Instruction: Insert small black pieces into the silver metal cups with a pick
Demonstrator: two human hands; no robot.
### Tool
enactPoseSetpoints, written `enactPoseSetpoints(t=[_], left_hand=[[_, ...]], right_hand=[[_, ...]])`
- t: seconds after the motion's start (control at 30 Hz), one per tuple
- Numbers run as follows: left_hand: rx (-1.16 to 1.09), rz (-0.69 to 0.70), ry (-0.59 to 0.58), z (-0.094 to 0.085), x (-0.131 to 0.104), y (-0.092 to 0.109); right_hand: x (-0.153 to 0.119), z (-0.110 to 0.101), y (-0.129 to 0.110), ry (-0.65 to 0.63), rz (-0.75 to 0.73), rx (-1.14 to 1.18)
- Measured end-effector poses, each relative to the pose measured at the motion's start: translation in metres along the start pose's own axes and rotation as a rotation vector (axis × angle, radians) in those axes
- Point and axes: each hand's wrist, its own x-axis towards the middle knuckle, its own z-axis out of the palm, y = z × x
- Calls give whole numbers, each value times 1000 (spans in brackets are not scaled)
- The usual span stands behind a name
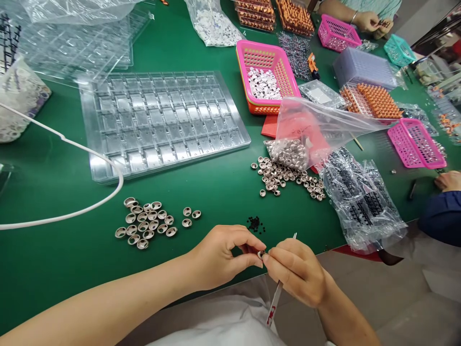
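Observation:
Near the table's front edge, my left hand (225,257) pinches a small silvery ring-like part (260,253) between thumb and fingers. My right hand (297,269) meets it there, its fingertips touching the same part, while white tweezers (274,303) lie held in its palm and stick out above and below. Just beyond my hands is a small pile of black bits (254,223). Silvery parts (147,221) are grouped on the left, with three more beside them. A larger heap of silvery parts (272,174) spills from a clear bag (293,153).
A clear compartment tray (165,120) lies behind my left arm. A pink basket (266,96) holds white pieces. A white cable (86,150) loops at left. Bagged black parts (367,206) are at right. Other people's hands (372,22) and a dark sleeve (441,216) show at right.

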Motion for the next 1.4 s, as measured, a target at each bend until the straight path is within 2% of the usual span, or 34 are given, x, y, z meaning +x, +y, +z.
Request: enactPoseSetpoints(t=[0.27, 0.4, 0.5, 0.77, 0.93, 1.07, 1.17, 1.3, 1.4], left_hand=[[48, 98, -66, 0, 0, -4], [101, 155, -89, 0, 1, -4], [107, 167, -86, 0, 1, -3], [11, 51, -48, 0, -1, -1], [-59, -84, -41, -1, 1, 1], [-119, -184, -23, -2, 2, 4], [-146, -221, -20, -2, 4, 5], [-104, -224, 27, -2, 6, 4], [-21, -198, 109, -3, 7, 2]], right_hand=[[7, -4, 0, -72, -35, 28], [11, -6, -2, -129, -6, 76], [10, -6, -3, -123, 18, 84], [-5, 2, -4, -32, 36, 35], [-7, 6, -6, -14, 142, 88], [-7, 5, -12, 138, 259, 177], [-8, 5, -16, 299, 431, 222], [-9, 10, -12, 559, 611, 185], [-8, 14, -9, 755, 667, 320]])
